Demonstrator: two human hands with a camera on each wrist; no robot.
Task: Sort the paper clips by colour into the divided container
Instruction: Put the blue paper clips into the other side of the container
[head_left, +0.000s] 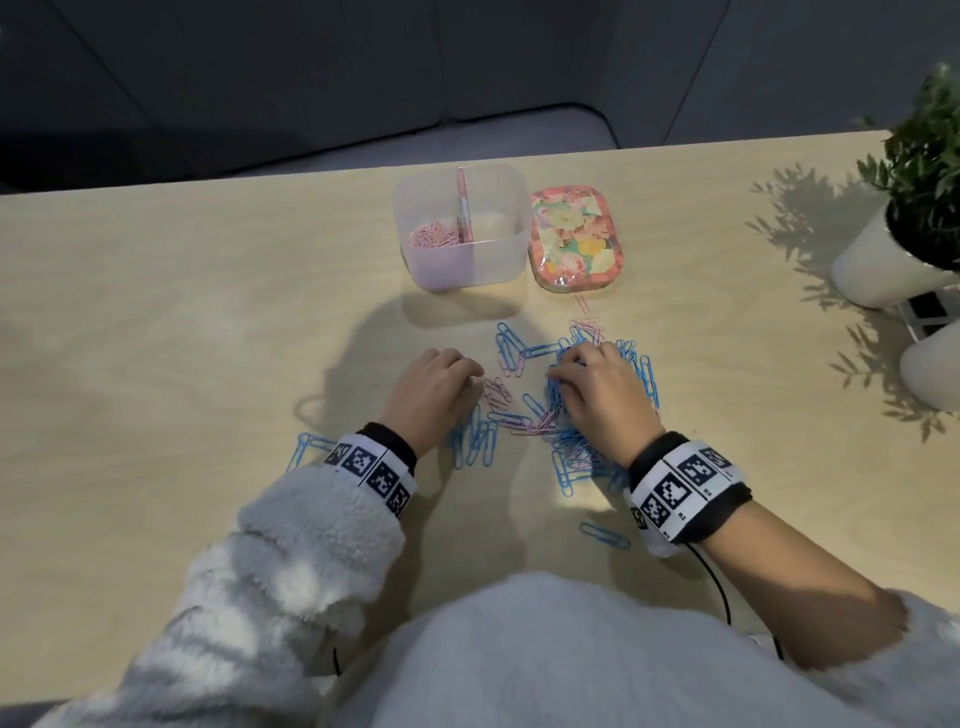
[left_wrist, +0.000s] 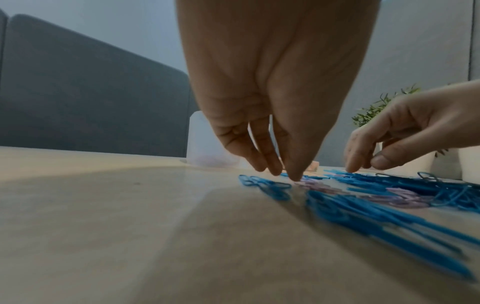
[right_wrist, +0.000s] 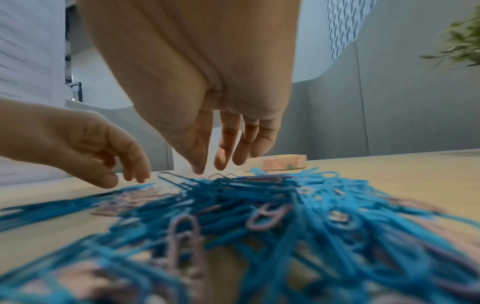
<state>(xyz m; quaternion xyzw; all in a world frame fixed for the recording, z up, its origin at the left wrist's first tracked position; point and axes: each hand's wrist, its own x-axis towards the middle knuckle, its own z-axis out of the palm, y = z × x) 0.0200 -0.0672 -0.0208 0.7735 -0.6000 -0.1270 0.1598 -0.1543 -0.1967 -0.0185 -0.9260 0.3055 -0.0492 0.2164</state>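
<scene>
On a pale wooden table (head_left: 182, 312) seen from the head, the container (head_left: 462, 260), pink clips in its left compartment, stands beyond the mixed pile of blue clips (head_left: 566, 447) and pink clips (head_left: 497, 392), which lie just right of the left hand (head_left: 431, 387) and nearer it than the right hand (head_left: 597, 389). The left wrist view shows its fingertips (left_wrist: 294, 176) drawn together, touching down on pink ones; whether any is pinched cannot be told. The right wrist view shows relaxed, parted fingers (right_wrist: 223, 158) over the blue heap, holding nothing

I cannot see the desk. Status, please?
Left hand and right hand open, fingertips on mixed blue and pink paper clips. Clear divided container: pink clips left, right compartment empty.
</scene>
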